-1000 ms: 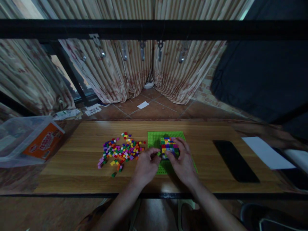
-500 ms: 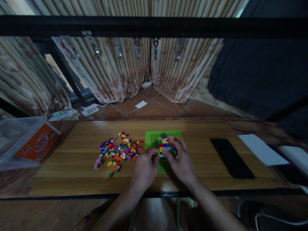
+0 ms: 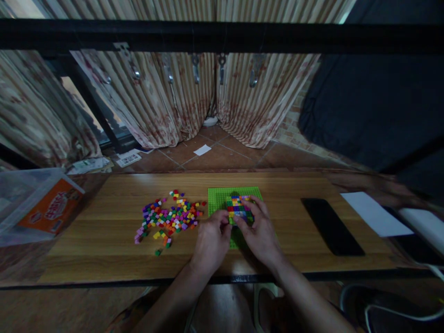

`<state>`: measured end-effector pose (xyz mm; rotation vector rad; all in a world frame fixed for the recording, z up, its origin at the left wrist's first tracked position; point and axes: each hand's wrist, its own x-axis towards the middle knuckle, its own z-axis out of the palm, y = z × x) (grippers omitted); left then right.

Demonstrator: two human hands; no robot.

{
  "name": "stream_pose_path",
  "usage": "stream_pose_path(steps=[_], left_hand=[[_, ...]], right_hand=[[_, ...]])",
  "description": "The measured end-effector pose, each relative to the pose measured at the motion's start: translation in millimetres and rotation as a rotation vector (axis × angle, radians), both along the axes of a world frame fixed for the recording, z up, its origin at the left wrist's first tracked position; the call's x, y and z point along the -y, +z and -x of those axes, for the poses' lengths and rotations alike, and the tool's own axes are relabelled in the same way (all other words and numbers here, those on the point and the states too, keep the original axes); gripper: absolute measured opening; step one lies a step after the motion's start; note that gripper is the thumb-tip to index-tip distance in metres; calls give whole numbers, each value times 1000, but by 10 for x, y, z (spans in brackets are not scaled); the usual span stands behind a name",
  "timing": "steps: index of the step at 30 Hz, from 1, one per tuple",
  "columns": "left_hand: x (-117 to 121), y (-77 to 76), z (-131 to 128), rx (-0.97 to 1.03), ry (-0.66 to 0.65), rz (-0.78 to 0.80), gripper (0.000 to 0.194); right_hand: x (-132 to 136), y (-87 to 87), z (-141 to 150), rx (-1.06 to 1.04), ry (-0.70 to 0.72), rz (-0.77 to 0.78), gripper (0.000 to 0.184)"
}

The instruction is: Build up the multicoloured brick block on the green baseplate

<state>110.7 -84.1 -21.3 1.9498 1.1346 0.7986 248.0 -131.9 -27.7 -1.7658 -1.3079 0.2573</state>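
A block built of small multicoloured toy bricks point(image 3: 238, 207) stands on a green studded baseplate point(image 3: 216, 196). My right hand point(image 3: 258, 229) curls around its right side, thumb at the front and fingers over the top and far edge. At the block's near left corner is my left hand point(image 3: 213, 236), its thumb and forefinger pinched together. Whatever lies between those left fingertips is too small and too hidden to name. Both hands cover the near part of the baseplate.
Loose coloured bricks point(image 3: 171, 215) lie scattered left of the baseplate on the wooden table point(image 3: 114, 236). A clear plastic tub with an orange label point(image 3: 52, 206) stands at far left. To the right are a black flat panel point(image 3: 331, 226) and white paper point(image 3: 374, 213).
My left fingertips have shifted slightly to the right, closer in against the block's near left corner. My right hand keeps its grip. The whole view has drifted a little.
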Motion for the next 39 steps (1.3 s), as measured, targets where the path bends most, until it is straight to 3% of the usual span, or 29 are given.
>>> stream_pose_path(steps=[9,20,24,28,34,39], left_hand=[[2,-3,-45,35,14,107,37],[2,-28,-60,21,23,128,36],[-8,-44,-51,-25,3,122,44],[-44,-56,-13,-21,-18,152,53],[-184,-69,-30,249,95,362,51],[-197,-162,-224,441,157,406,50]], right_hand=[[-47,-10,154,12,-120,-2,58],[-68,-55,192,-31,-148,-35,56],[-53,-45,47,-202,-161,-22,67],[-101,-9,-183,-506,-297,-72,65],[-208,-79,-368,-757,-312,-105,56],[-237,-173,-326,-679,-234,8,58]])
